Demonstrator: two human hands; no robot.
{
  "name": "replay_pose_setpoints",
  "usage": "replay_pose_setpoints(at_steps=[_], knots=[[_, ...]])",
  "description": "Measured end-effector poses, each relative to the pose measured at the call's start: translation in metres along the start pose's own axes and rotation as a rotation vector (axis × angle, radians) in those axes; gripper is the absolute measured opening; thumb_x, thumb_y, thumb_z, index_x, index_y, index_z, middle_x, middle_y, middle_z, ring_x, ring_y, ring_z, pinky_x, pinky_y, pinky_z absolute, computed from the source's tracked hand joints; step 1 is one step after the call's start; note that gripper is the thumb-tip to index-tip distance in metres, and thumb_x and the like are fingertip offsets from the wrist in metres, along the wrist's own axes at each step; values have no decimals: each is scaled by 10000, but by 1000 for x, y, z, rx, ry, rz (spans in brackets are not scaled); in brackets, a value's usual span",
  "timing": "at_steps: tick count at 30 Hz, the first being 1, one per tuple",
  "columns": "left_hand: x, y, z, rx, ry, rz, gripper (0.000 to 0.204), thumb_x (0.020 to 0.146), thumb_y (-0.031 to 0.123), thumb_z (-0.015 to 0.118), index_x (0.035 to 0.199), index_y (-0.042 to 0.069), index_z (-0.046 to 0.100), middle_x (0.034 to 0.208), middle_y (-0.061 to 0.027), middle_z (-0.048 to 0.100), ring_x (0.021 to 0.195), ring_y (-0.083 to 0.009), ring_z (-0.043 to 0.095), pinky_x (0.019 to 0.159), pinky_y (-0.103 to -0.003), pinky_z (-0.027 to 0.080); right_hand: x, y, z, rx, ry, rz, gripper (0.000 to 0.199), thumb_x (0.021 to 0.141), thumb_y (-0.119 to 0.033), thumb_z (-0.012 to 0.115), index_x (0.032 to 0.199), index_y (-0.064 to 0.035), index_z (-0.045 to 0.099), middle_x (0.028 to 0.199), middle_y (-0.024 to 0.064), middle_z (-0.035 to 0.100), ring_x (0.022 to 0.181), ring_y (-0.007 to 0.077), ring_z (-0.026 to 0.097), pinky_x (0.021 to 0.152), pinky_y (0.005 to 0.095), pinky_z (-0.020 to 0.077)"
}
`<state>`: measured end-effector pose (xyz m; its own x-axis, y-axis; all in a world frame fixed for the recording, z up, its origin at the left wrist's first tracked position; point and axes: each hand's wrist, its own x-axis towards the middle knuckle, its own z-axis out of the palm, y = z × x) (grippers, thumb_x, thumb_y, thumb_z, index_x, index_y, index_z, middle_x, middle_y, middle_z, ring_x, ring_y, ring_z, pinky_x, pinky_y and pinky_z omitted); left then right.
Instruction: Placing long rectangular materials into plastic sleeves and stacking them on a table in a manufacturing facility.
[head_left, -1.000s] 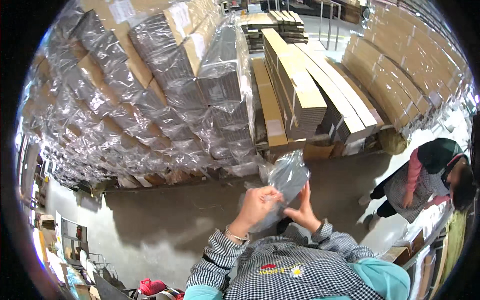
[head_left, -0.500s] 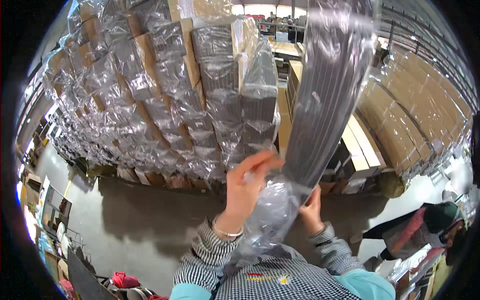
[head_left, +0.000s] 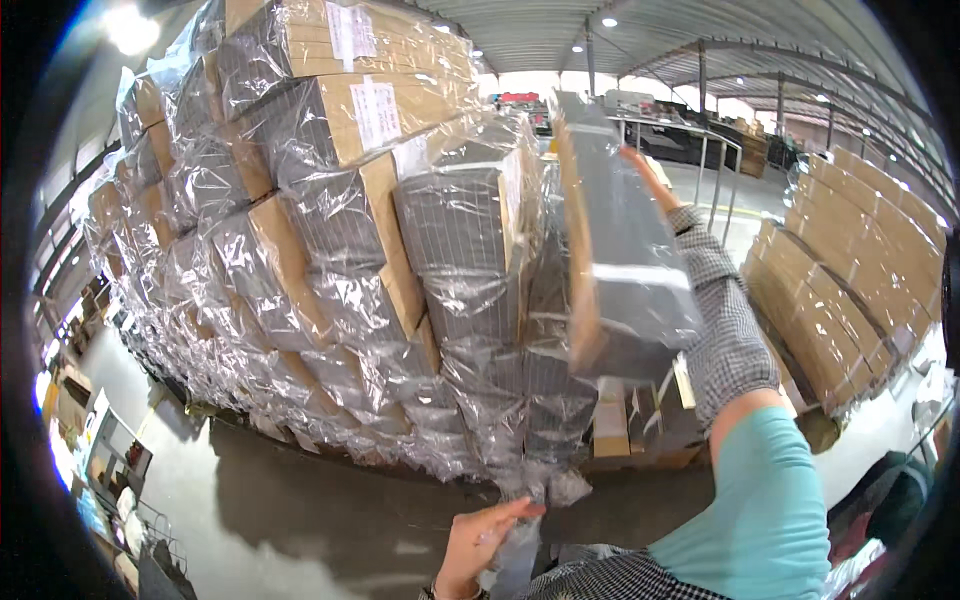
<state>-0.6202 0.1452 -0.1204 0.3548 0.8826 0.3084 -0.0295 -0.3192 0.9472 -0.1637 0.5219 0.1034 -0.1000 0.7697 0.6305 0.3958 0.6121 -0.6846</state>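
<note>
A tall stack of film-wrapped grey panel bundles (head_left: 270,290) fills the view from 8 to 12 o'clock, cardboard strips showing between many of them. A lower wall of film-wrapped cardboard cartons (head_left: 850,290) stands at 3 o'clock. Between the two, at 2 o'clock, a long film-wrapped grey bundle (head_left: 635,225) with a cardboard side stands tilted and slightly blurred, hiding part of what lies behind; whether its lower end rests on anything cannot be told. A tubular metal rail (head_left: 728,147) runs behind it. At 4 o'clock, a co-worker (head_left: 895,515) in a dark cap is partly cut off by the rim. The right hand (head_left: 652,180) lies with extended fingers along the long bundle's right edge, thumb hidden, so its grip cannot be told. At 6 o'clock, the left hand (head_left: 482,540) is half curled, fingertips at a crumpled clear film tail (head_left: 517,555); whether they pinch it is unclear. A white band (head_left: 640,275) crosses the long bundle. White printed labels (head_left: 375,112) sit at 11 o'clock, their small print unreadable.
</note>
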Motion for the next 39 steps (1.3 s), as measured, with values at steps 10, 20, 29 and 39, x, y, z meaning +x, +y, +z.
replay_pose_setpoints(at_steps=[10, 20, 29, 39], knots=[[31, -59, -12, -427, 2, -74, 345, 904, 50, 661, 1247, 19, 667, 1012, -228, 744, 682, -166, 689, 583, -267, 482, -305, 243, 245, -623, 356, 567, 362, 941, -213, 621, 1193, 48, 615, 1138, 240, 632, 1084, 409, 594, 904, 482, 486], [18, -120, 23, -1103, 224, -332, 473, 899, 98, 715, 1353, 71, 584, 899, -208, 705, 492, -132, 493, 448, -245, 370, -450, 222, 280, -864, -79, 901, 893, 824, -366, 752, 1563, -121, 314, 1641, 221, 113, 1490, 457, 150, 1106, 700, 264], [-19, -89, 29, -1107, -81, -208, 565, 953, 176, 679, 1468, 56, 479, 924, -180, 714, 476, -26, 356, 430, -200, 266, -519, 3, 215, 571, -128, 1031, 511, 928, -474, 637, 1185, -37, 702, 1104, 133, 706, 1129, 245, 612, 998, 429, 421], [-72, -48, 57, -505, 197, -342, 420, 871, 180, 785, 1218, 2, 628, 1035, -130, 706, 596, -1, 495, 525, -163, 398, -536, -180, 211, 739, 272, 606, 92, 913, -52, 673, 870, 24, 701, 878, 34, 686, 768, 99, 566, 736, 258, 462]])
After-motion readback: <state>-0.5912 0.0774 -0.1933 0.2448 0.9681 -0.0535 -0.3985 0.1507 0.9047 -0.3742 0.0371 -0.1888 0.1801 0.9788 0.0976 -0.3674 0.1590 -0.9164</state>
